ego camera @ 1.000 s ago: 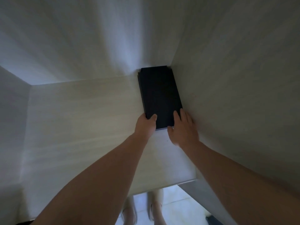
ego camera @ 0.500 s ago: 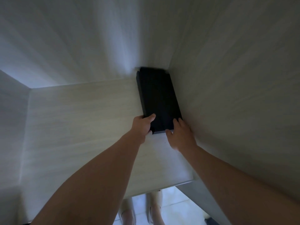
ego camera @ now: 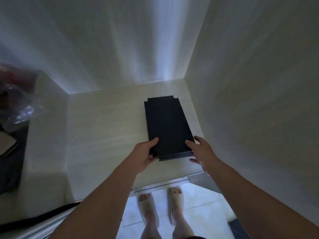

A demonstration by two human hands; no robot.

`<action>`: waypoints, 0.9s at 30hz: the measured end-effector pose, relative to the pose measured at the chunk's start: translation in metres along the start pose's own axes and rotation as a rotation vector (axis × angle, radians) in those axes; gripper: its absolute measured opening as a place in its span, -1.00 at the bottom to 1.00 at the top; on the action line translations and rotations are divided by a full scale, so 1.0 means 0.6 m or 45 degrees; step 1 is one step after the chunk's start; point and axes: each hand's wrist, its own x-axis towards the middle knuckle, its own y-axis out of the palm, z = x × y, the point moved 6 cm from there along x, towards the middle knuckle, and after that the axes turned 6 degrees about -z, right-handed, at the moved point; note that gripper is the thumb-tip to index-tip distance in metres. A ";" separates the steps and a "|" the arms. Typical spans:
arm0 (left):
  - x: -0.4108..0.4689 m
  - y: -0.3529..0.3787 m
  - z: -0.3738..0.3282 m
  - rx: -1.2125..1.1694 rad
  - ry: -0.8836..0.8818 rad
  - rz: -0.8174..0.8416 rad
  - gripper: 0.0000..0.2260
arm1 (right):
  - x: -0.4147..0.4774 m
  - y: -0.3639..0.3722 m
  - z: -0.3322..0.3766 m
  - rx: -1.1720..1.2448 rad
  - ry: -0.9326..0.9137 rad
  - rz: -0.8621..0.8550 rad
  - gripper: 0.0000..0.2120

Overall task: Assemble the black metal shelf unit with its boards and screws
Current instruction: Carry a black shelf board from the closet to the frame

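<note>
A stack of flat black boards (ego camera: 167,125) with notched far corners lies on the pale floor of a cabinet compartment (ego camera: 107,128), close to its right wall. My left hand (ego camera: 145,153) grips the stack's near left corner, thumb on top and fingers under the edge. My right hand (ego camera: 201,151) holds the near right corner, thumb on top, fingers spread at the side. At the near end two board edges show, one slightly offset below the other.
The compartment's right wall (ego camera: 250,100) stands right beside the boards, and its back wall (ego camera: 120,49) rises behind. A clear plastic bag with something red (ego camera: 15,97) sits on the neighbouring shelf at left. Below the front edge are a tiled floor and my feet in slippers (ego camera: 160,209).
The boards have slid out of the back right corner toward the compartment's front edge, with both hands still on their near end. The view has pulled back, showing the left shelf and the floor.
</note>
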 end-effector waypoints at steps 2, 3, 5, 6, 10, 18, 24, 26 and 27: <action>-0.033 -0.023 0.013 -0.003 -0.017 0.023 -0.68 | -0.036 0.001 -0.028 0.108 0.089 0.054 -0.62; -0.048 -0.034 0.021 -0.003 -0.025 0.029 -0.67 | -0.054 0.001 -0.040 0.166 0.111 0.081 -0.68; -0.077 -0.052 0.037 0.003 -0.036 0.046 -0.68 | -0.088 0.003 -0.063 0.275 0.123 0.123 -0.75; -0.092 -0.059 0.045 0.010 -0.041 0.058 -0.69 | -0.104 0.004 -0.074 0.321 0.122 0.146 -0.77; -0.149 -0.080 0.086 0.031 -0.028 0.077 -0.68 | -0.165 0.000 -0.115 0.453 0.120 0.204 -0.80; -0.251 -0.074 0.224 0.030 0.040 0.064 -0.67 | -0.250 -0.069 -0.209 0.446 0.066 0.271 -0.78; -0.334 -0.043 0.384 -0.073 0.088 -0.012 -0.68 | -0.309 -0.173 -0.314 0.403 0.042 0.352 -0.79; -0.364 -0.031 0.452 -0.102 0.088 -0.036 -0.68 | -0.334 -0.214 -0.358 0.382 0.057 0.381 -0.79; -0.380 -0.027 0.485 -0.108 0.083 -0.044 -0.67 | -0.348 -0.231 -0.381 0.368 0.067 0.394 -0.79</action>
